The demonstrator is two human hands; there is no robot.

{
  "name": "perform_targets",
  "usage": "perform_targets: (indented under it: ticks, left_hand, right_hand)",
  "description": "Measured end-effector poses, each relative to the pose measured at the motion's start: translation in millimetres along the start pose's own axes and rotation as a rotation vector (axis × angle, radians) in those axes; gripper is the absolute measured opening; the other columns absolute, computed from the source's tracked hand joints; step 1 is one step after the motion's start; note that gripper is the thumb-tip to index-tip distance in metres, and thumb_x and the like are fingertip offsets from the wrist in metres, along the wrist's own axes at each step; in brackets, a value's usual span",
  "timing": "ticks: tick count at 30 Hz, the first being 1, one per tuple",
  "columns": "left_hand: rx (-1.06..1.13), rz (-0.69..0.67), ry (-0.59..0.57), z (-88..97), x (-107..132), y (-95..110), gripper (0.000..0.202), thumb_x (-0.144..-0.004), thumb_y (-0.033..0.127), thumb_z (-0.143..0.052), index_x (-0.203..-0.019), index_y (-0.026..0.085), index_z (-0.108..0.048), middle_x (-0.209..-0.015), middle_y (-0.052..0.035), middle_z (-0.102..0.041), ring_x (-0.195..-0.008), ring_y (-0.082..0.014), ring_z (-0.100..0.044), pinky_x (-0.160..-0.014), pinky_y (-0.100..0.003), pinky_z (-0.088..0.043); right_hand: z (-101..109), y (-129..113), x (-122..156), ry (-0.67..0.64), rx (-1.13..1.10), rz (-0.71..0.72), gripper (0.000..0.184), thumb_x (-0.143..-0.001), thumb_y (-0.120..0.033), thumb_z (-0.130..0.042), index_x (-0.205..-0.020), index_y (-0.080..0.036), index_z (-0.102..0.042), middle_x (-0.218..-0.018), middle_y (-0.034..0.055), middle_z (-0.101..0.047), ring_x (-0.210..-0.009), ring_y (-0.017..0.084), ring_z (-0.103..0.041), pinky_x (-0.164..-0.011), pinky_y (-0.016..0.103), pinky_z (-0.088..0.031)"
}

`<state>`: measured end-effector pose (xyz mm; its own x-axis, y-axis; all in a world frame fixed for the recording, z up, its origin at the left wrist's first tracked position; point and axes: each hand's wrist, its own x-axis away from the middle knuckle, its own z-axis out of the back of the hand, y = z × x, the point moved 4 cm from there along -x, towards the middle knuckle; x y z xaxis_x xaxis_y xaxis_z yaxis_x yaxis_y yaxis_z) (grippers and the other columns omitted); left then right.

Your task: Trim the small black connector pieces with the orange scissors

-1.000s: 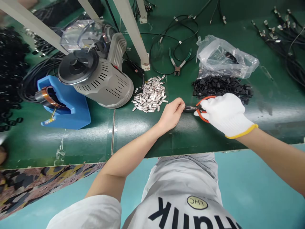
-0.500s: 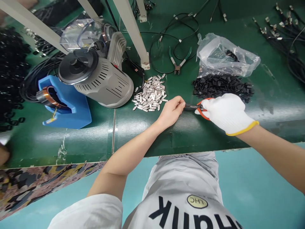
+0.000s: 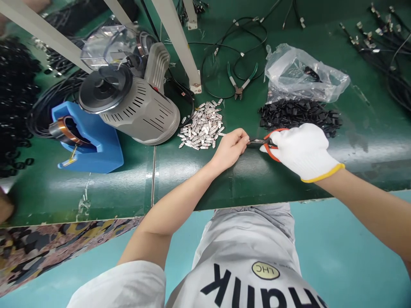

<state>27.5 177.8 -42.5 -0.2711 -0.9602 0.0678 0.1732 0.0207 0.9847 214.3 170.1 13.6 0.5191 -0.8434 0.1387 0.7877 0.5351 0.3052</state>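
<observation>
Rests bare left hand (image 3: pixel 229 149) on bench (image 3: pixel 257 184), grip pinched together at nose of orange-handled pliers (image 3: pixel 258 140). Clamps gloved right hand (image 3: pixel 303 149) around the handles, mostly hidden; contents of pinch indiscernible.

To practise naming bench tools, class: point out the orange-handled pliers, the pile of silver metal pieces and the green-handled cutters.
orange-handled pliers (image 3: pixel 256 140), head view, dark nose.
pile of silver metal pieces (image 3: pixel 203 126), head view, pile's middle.
green-handled cutters (image 3: pixel 237 91), head view, pivot.

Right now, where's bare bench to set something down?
Bare green mat along the near edge, between the blue plastic tape holder and the bare left hand; also right of the white-gloved right hand. Crowded behind: silver metal clip pile, black plastic part pile, black cables.
</observation>
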Motion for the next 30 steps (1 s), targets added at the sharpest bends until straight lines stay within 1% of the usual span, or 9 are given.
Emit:
perform_targets:
  ticks: [6, 11, 14, 16, 19, 22, 25, 27, 30]
  left_hand:
    - [-0.032, 0.007, -0.01, 0.8, -1, 1, 0.024, -0.098, 0.034, -0.051, -0.081, 0.018, -0.054, -0.058, 0.0051, -0.052, -0.053, -0.0075, -0.044, -0.054, -0.022, -0.034]
    - [-0.17, -0.039, -0.036, 0.8, 2, 7, 0.026, -0.101, 0.035, -0.047, -0.082, 0.019, -0.053, -0.062, 0.0035, -0.055, -0.057, -0.0094, -0.048, -0.059, -0.023, -0.036]
    - [-0.367, -0.117, -0.053, -1.5, 7, 14, 0.021, -0.103, 0.034, -0.047, -0.089, 0.019, -0.055, -0.069, 0.0017, -0.057, -0.062, -0.0118, -0.051, -0.062, -0.025, -0.037]
    - [-0.566, -0.175, -0.052, -3.4, 10, 19, 0.018, -0.104, 0.031, -0.044, -0.098, 0.019, -0.057, -0.08, -0.002, -0.061, -0.069, -0.0148, -0.056, -0.065, -0.027, -0.039]
    - [-0.886, -0.238, -0.055, -5.5, 11, 22, 0.025, -0.105, 0.027, -0.037, -0.109, 0.018, -0.06, -0.098, -0.0086, -0.065, -0.08, -0.0198, -0.061, -0.071, -0.031, -0.04]
    - [-1.076, -0.284, -0.055, -5.4, 10, 21, 0.031, -0.106, 0.027, -0.033, -0.114, 0.017, -0.061, -0.102, -0.0106, -0.065, -0.083, -0.0224, -0.062, -0.075, -0.033, -0.041]
    - [-1.154, -0.337, -0.061, -5.6, 10, 20, 0.032, -0.106, 0.024, -0.033, -0.113, 0.017, -0.063, -0.102, -0.0107, -0.065, -0.085, -0.0232, -0.062, -0.077, -0.034, -0.041]
    - [-1.16, -0.36, -0.074, -6.7, 10, 20, 0.032, -0.106, 0.023, -0.033, -0.109, 0.017, -0.064, -0.099, -0.0105, -0.066, -0.086, -0.0237, -0.063, -0.077, -0.035, -0.041]
    - [-1.046, -0.35, -0.073, -7.5, 11, 20, 0.033, -0.106, 0.025, -0.033, -0.105, 0.016, -0.065, -0.098, -0.0108, -0.068, -0.087, -0.0233, -0.063, -0.079, -0.035, -0.041]
  right_hand:
    - [-5, 4, -1, 0.013, 0.023, -0.019, 0.054, -0.103, -0.058, -0.029, -0.079, -0.019, -0.058, -0.057, 0.0086, -0.057, -0.054, 0.021, -0.051, -0.064, 0.035, -0.012]
    - [-6, 6, 2, -0.009, -0.038, 0.019, 0.057, -0.102, -0.06, -0.031, -0.08, -0.017, -0.062, -0.058, 0.0101, -0.058, -0.055, 0.02, -0.052, -0.063, 0.035, -0.013]
    - [-7, 8, 5, -0.025, -0.075, -0.002, 0.061, -0.1, -0.065, -0.034, -0.088, -0.016, -0.068, -0.062, 0.0128, -0.062, -0.059, 0.022, -0.055, -0.064, 0.035, -0.013]
    - [-8, 10, 6, -0.032, -0.088, -0.032, 0.064, -0.099, -0.069, -0.035, -0.093, -0.016, -0.07, -0.064, 0.0141, -0.064, -0.063, 0.024, -0.058, -0.063, 0.035, -0.014]
    - [-8, 11, 7, -0.046, -0.104, -0.054, 0.066, -0.098, -0.072, -0.036, -0.097, -0.016, -0.072, -0.066, 0.015, -0.065, -0.067, 0.026, -0.062, -0.063, 0.034, -0.016]
    - [-6, 11, 6, -0.067, -0.123, -0.054, 0.068, -0.097, -0.073, -0.036, -0.097, -0.016, -0.073, -0.068, 0.0156, -0.066, -0.068, 0.027, -0.063, -0.062, 0.033, -0.017]
    - [-5, 10, 5, -0.09, -0.133, -0.066, 0.068, -0.096, -0.074, -0.038, -0.095, -0.017, -0.073, -0.069, 0.0151, -0.067, -0.067, 0.027, -0.063, -0.062, 0.032, -0.017]
    - [-4, 9, 5, -0.085, -0.132, -0.069, 0.065, -0.095, -0.074, -0.041, -0.095, -0.017, -0.074, -0.069, 0.0145, -0.067, -0.067, 0.027, -0.063, -0.062, 0.032, -0.018]
    - [-5, 8, 7, -0.067, -0.121, -0.074, 0.063, -0.096, -0.071, -0.04, -0.095, -0.017, -0.074, -0.068, 0.0145, -0.066, -0.066, 0.027, -0.063, -0.061, 0.033, -0.017]
